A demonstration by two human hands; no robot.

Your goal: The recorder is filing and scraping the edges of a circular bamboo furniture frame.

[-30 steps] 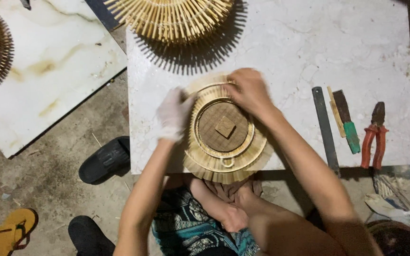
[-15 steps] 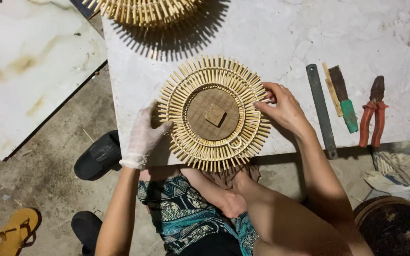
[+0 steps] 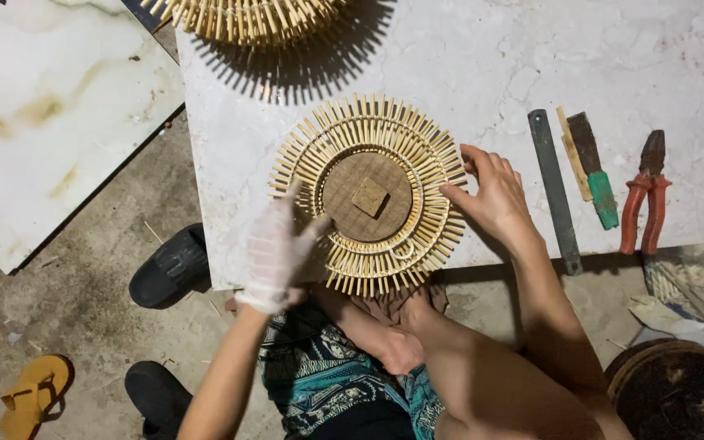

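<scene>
A round sunburst frame of bamboo sticks point(image 3: 372, 194) lies flat on the white marble slab point(image 3: 490, 65), with a brown wooden disc and a small square block at its centre. My left hand point(image 3: 275, 253), in a thin white glove, rests on the frame's lower left edge. On the right side, my bare right hand point(image 3: 490, 195) touches the rim, fingers spread over the stick ends. Neither hand lifts the frame off the slab.
A second bamboo sunburst point(image 3: 246, 18) sits at the slab's far edge. A metal ruler point(image 3: 554, 189), a green-handled tool point(image 3: 592, 167) and red pliers point(image 3: 645, 191) lie to the right. Black sandals point(image 3: 169, 265), a yellow sandal point(image 3: 34, 393), another marble slab point(image 3: 50, 106) and a dark round bin point(image 3: 674, 391) surround me.
The frame was tilted up on edge a second ago; it now lies flat on the slab. My hands have shifted to its left and right rims.
</scene>
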